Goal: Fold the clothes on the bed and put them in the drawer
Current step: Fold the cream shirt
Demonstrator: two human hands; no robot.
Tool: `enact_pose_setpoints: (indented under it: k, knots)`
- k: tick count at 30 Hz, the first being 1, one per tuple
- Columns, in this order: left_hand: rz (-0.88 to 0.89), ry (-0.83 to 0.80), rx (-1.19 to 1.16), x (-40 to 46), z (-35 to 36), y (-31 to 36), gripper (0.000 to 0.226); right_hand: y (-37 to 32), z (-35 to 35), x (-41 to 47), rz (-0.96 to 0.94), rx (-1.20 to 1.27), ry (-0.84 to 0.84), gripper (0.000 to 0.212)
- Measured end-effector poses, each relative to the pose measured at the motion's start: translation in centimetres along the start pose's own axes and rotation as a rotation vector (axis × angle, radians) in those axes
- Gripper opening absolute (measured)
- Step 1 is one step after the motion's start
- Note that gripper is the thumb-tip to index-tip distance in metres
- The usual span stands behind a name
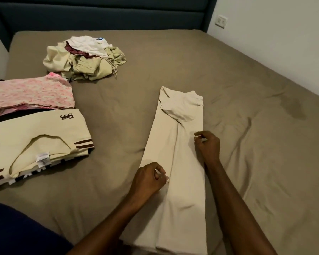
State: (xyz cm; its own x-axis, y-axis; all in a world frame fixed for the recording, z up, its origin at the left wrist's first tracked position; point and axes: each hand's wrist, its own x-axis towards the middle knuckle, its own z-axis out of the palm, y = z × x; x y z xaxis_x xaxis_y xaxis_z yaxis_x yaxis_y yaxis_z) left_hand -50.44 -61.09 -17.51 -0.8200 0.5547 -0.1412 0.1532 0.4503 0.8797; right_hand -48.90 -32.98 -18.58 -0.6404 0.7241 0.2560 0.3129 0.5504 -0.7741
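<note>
A brown-sheeted bed [173, 57] filled the view. Cream trousers [180, 162] lay on it, folded lengthwise, running away from the person between both hands. Far to the left of the left hand sat two finished stacks: a cream shirt pile [39, 144] and, beyond it, a pink patterned pile [31, 94]. Well beyond both hands waited an unfolded heap [85, 57], so the folding looked roughly half done, and no drawer was in view. The left hand [149, 178], fingers curled, pinched the trousers' near left edge. The right hand [208, 144], fingers bent, appeared to pinch their right edge, farther up.
</note>
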Motion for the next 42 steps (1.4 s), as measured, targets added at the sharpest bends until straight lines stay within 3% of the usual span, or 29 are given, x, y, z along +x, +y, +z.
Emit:
enact_pose_setpoints:
  k: [3,6,11,16,23,34,39,42]
  knots:
    - [0.026,0.086,-0.081,5.4,0.3,1.7,0.008,0.2,2.4,6.1,-0.051,0.038,-0.023,0.013]
    - [0.051,0.138,-0.135,11.9,0.6,4.0,0.016,1.5,4.2,11.3,-0.100,0.027,0.056,0.013]
    - [0.067,0.159,-0.149,21.4,0.4,6.9,0.042,4.6,6.0,12.2,-0.359,-0.103,0.092,0.021]
    - [-0.058,0.160,-0.103,28.4,0.9,7.7,0.035,5.6,6.7,13.2,-0.364,-0.087,0.069,0.033]
    - [0.007,0.006,0.077,28.8,0.6,5.4,0.015,6.4,7.1,13.5,-0.368,0.019,0.074,0.041]
    - [-0.189,0.023,-0.201,28.6,-0.9,5.0,0.044,6.2,6.8,13.2,-0.290,0.146,-0.003,0.014]
    - [-0.087,-0.178,-0.129,29.8,-0.6,4.3,0.015,6.4,5.9,13.7,-0.183,0.300,-0.061,0.007]
    - [-0.075,-0.258,-0.085,29.8,-0.9,3.9,0.016,6.4,6.1,14.0,-0.185,0.282,-0.078,0.011]
